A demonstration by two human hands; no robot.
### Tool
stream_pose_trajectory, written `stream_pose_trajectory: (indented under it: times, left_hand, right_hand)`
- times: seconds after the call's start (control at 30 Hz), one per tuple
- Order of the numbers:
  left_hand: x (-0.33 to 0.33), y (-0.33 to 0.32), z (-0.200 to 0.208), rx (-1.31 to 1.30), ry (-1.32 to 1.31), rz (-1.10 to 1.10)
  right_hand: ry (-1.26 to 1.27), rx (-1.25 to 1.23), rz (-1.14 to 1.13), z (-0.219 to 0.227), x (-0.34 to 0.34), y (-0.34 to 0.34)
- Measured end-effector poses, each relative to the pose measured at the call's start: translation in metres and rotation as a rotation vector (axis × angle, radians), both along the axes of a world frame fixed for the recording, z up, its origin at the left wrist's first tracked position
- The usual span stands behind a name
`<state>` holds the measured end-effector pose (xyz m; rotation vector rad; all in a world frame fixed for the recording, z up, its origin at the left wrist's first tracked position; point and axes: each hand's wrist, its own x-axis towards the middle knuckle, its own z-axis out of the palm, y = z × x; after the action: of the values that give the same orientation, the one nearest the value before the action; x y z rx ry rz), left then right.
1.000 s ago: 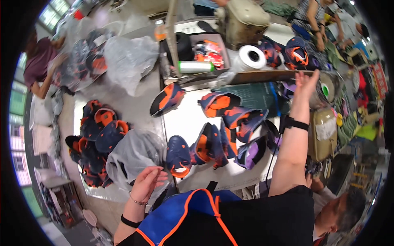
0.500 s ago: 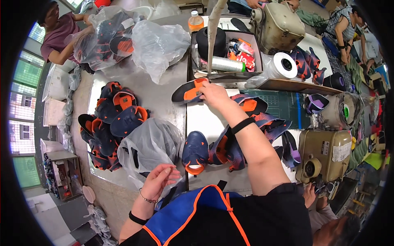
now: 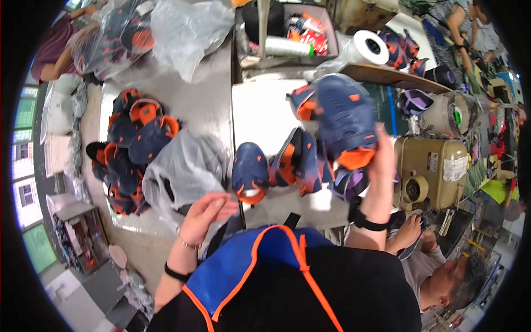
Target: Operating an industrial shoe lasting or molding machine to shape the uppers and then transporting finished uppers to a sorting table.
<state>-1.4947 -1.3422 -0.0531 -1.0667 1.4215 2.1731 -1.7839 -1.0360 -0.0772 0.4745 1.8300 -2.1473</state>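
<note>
My right hand, smeared by motion, grips a navy shoe upper by its side near the orange collar. The toe points away from me, and the upper hangs over other uppers on the white tabletop. My left hand holds nothing; its fingers are stretched out beside a clear plastic bag. In front of me, a navy shoe upper lies toe away, with more navy-and-orange uppers to its right. Another orange-lined upper is partly hidden behind the held one.
A pile of navy-and-orange uppers lies at left. Beyond are a box of supplies and a white thread spool. A beige machine stands at right. One co-worker handles a filled plastic bag at far left; another person sits lower right.
My right hand has swung right and toward me and now holds a navy upper up. The orange-lined upper it touched at the far side has left that spot. The view has shifted.
</note>
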Motion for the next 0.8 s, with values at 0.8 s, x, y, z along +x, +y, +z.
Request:
stream_pose_trajectory:
  times: [0.8]
  left_hand:
    - [0.088, -0.057, -0.027, -0.220, 0.238, -0.749]
  right_hand:
    - [0.718, 1.056, 0.901, -0.121, 0.270, -0.118]
